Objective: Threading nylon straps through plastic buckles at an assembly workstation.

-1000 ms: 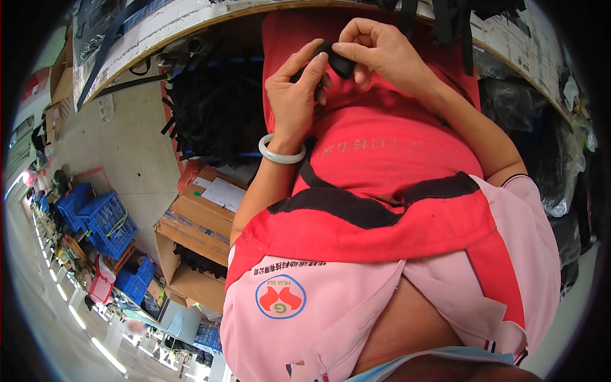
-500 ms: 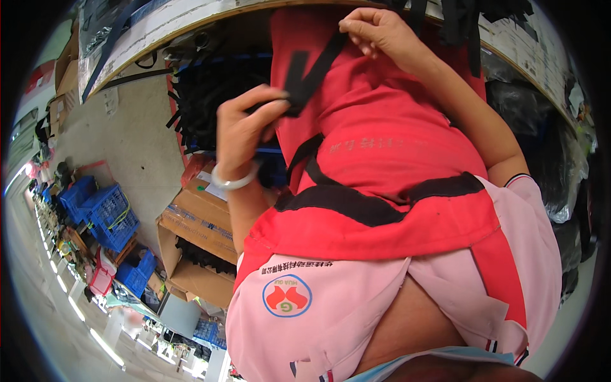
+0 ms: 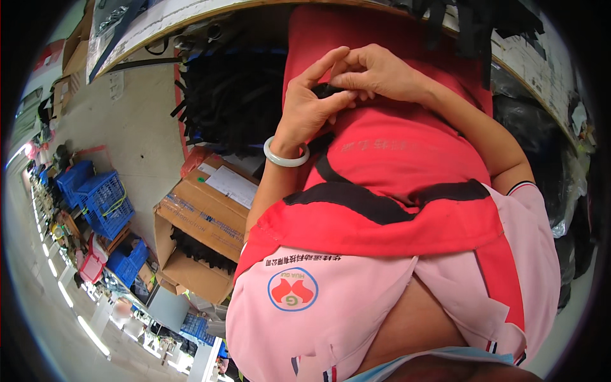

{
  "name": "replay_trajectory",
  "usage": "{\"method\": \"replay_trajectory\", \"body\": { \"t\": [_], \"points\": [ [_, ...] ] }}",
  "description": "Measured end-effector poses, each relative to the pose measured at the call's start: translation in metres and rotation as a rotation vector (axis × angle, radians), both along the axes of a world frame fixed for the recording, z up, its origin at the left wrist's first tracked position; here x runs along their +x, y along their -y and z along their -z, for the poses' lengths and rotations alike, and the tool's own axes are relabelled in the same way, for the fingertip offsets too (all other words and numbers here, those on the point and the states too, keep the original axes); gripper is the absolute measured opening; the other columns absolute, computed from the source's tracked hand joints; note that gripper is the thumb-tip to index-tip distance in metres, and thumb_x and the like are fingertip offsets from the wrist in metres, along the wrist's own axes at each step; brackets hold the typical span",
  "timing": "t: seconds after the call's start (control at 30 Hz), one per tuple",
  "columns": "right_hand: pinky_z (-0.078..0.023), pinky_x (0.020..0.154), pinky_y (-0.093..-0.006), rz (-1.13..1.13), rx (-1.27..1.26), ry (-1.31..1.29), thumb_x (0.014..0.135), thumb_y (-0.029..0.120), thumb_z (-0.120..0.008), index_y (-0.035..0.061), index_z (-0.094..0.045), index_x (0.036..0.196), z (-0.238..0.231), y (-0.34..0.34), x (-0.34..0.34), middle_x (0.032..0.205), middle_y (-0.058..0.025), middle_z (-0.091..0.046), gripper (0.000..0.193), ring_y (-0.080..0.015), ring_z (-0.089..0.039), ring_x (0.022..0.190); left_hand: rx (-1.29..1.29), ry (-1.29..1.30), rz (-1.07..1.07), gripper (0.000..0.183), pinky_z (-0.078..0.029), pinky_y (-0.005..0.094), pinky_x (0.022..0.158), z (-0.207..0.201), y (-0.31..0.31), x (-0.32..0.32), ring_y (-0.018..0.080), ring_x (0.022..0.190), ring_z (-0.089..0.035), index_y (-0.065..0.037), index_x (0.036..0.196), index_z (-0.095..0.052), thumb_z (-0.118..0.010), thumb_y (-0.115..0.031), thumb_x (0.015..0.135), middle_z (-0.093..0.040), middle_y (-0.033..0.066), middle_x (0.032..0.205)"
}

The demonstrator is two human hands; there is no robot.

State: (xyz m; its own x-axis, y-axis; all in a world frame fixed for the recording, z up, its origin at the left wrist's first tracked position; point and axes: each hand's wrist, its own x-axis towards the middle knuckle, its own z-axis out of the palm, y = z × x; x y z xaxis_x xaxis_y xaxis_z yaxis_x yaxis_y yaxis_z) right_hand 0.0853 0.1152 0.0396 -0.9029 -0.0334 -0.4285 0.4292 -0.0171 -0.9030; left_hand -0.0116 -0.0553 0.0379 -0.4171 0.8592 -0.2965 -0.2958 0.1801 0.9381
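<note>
My left hand, with a pale bangle on its wrist, is held over the lap of my red apron. Its thumb and fingers are closed on a black webbing strap. My right hand meets it from the right, fingertips touching the left hand's and pinching the same strap. Most of the strap is hidden behind the fingers. Beyond the left hand lies a large heap of black straps.
A worktable edge curves across the top, with black straps hanging over it at right. An open cardboard box holding black pieces stands left of me. Blue crates are farther left. Dark plastic bags sit at the right.
Half a second ago my hands were apart with the strap stretched and folded between them. The left hand has moved up and right, the right slightly down, and they now meet.
</note>
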Motion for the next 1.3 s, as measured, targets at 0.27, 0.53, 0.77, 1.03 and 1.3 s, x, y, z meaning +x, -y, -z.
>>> {"method": "replay_trajectory", "body": {
  "t": [0.27, 0.53, 0.77, 1.03, 1.3],
  "points": [
    [-0.039, 0.048, -0.0188, 0.152, -0.090, 0.105, 0.093, 0.026, -0.062, 0.0030, -0.065, 0.094, 0.005, -0.014, 0.009, 0.068, 0.0006, -0.060, 0.024, -0.0038, -0.050, 0.055, -0.008, 0.307, -0.096, 0.059, -0.044, 0.0180, 0.045, 0.016, -0.005, -0.004, 0.0142, 0.072, -0.067, 0.000, 0.135, -0.048, -0.069, 0.003, 0.080, -0.064, 0.0157, 0.117],
    [-0.036, 0.046, -0.0191, 0.077, -0.048, 0.097, 0.092, 0.023, -0.061, 0.0034, -0.064, 0.086, 0.002, -0.018, 0.009, 0.065, 0.0011, -0.058, 0.021, -0.0042, -0.050, 0.053, 0.022, 0.200, -0.002, 0.060, -0.044, 0.0177, 0.046, 0.005, -0.014, 0.004, 0.0128, 0.071, -0.066, -0.001, 0.136, -0.047, -0.068, 0.005, 0.080, -0.062, 0.0154, 0.121],
    [-0.028, 0.044, -0.0168, 0.237, -0.687, 0.176, 0.092, 0.023, -0.064, 0.0047, -0.060, 0.090, 0.034, -0.035, 0.020, 0.069, 0.0034, -0.051, 0.019, -0.0020, -0.036, 0.050, 0.030, -0.041, -0.005, 0.030, -0.042, 0.0173, 0.045, 0.016, -0.010, -0.006, 0.0061, 0.063, -0.056, -0.001, 0.114, -0.066, -0.061, 0.006, 0.085, -0.062, 0.0055, 0.095],
    [-0.047, 0.066, -0.0269, 0.300, 0.703, -0.358, 0.089, 0.018, -0.064, 0.0037, -0.065, 0.093, -0.012, -0.077, 0.031, 0.082, -0.0030, -0.063, 0.014, -0.0119, -0.059, 0.073, 0.060, 0.141, -0.112, 0.013, -0.041, 0.0185, 0.046, 0.020, -0.027, 0.002, 0.0065, 0.061, -0.054, 0.001, 0.099, -0.069, -0.062, 0.001, 0.088, -0.061, 0.0028, 0.097],
    [-0.041, 0.089, -0.0382, 0.251, 1.483, -0.545, 0.080, 0.015, -0.069, 0.0094, -0.069, 0.093, -0.022, -0.147, 0.033, 0.105, -0.0081, -0.060, 0.013, -0.0275, -0.053, 0.104, -0.103, 0.187, -0.100, 0.018, -0.036, 0.0191, 0.043, 0.011, -0.039, 0.006, 0.0063, 0.049, -0.048, 0.000, 0.098, -0.068, -0.065, -0.016, 0.092, -0.060, 0.0020, 0.067]
  ]
}}
